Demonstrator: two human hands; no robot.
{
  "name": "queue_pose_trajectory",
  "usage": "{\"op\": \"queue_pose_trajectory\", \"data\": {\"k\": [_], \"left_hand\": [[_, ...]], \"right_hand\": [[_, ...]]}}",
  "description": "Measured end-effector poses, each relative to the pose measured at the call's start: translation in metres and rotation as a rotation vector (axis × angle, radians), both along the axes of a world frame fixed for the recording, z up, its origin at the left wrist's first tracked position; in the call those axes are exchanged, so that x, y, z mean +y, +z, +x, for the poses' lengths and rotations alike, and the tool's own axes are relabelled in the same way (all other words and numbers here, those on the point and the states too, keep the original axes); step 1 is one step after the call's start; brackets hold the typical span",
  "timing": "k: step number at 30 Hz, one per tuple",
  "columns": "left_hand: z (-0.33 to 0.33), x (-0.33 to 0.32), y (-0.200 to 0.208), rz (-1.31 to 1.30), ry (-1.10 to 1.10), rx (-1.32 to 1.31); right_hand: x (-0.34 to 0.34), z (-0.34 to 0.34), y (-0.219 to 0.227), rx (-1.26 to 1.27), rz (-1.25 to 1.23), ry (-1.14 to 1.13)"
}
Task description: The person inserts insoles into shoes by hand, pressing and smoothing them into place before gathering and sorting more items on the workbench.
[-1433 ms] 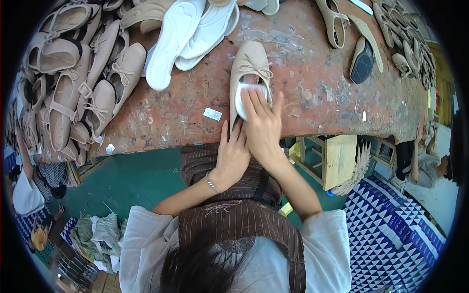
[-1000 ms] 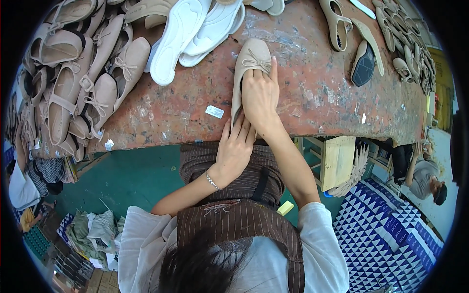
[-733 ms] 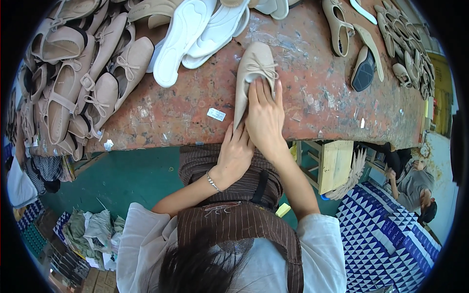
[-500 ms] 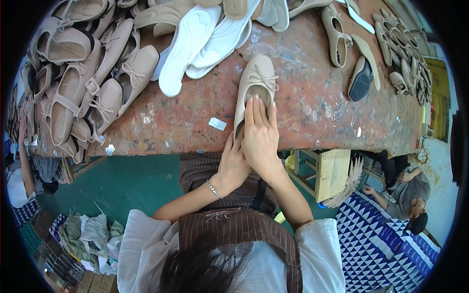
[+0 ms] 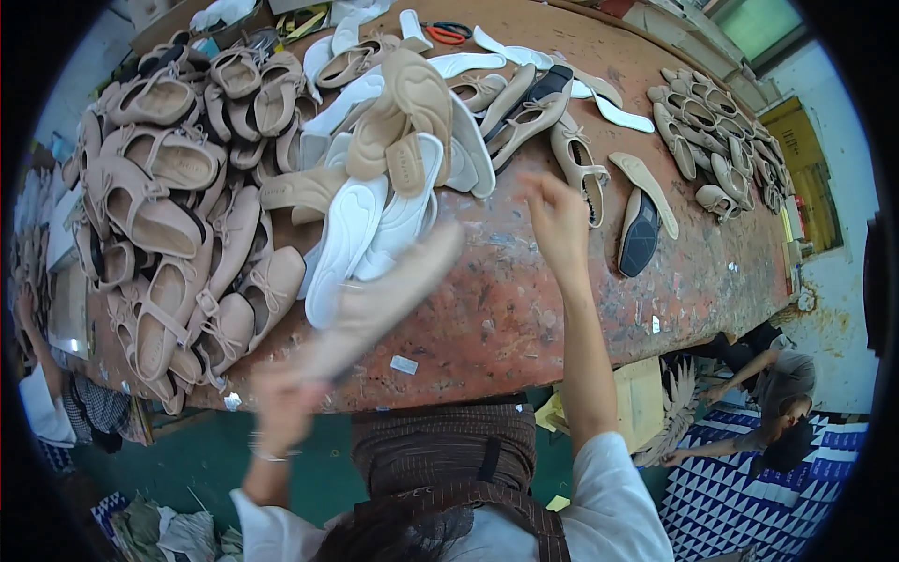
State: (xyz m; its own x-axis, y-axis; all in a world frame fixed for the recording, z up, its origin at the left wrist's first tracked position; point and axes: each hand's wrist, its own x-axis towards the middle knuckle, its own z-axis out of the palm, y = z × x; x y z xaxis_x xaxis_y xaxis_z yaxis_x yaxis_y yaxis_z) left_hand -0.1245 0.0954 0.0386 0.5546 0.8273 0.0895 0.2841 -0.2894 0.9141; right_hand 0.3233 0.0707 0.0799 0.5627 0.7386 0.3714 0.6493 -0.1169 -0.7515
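A beige shoe (image 5: 398,295), smeared by motion, slants above the near left of the table. My left hand (image 5: 286,403) is closed around its heel end, just past the table's front edge; the fingers are blurred. My right hand (image 5: 559,220) reaches over the middle of the table with its fingers loosely bent and partly apart, and I see nothing in it. Closest to it is a beige strapped shoe (image 5: 596,194) on the right. White insoles (image 5: 348,239) and tan insoles (image 5: 419,84) lie in a heap beyond the held shoe.
A large pile of beige shoes (image 5: 154,220) covers the table's left side, and another shoe pile (image 5: 716,131) lies far right. A dark-soled shoe (image 5: 639,234) rests beside a tan insole (image 5: 644,183). Orange-handled scissors (image 5: 448,33) lie at the back. Another person (image 5: 791,384) is at the right.
My hands have separated. The left one has swung the shoe off the table to the left, while the right has left the shoe's opening and moved forward. The view takes in more of the table's far side.
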Motion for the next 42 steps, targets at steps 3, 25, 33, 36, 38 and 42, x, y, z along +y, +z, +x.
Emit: {"op": "queue_pose_trajectory", "data": {"k": [3,25,33,36,38,42], "left_hand": [[-0.129,0.104,0.057,0.653,0.579,0.065],[0.343,0.067,-0.026,0.603,-0.689,0.381],[0.39,0.106,-0.019,0.715,-0.38,0.06],[0.41,0.113,-0.005,0.635,-0.178,-0.011],[0.427,0.114,-0.007,0.63,-0.019,0.075],[0.46,0.137,-0.019,0.299,0.0,0.401]], "right_hand": [[0.073,0.025,-0.027,-0.033,-0.09,-0.152],[-0.077,0.058,-0.021,1.135,0.667,0.014],[-0.14,0.072,-0.024,1.303,0.817,-0.01],[-0.148,0.06,-0.018,1.405,0.87,0.092],[-0.149,0.042,-0.017,1.525,0.763,0.133],[-0.144,0.0,-0.03,1.635,0.579,0.421]]}}
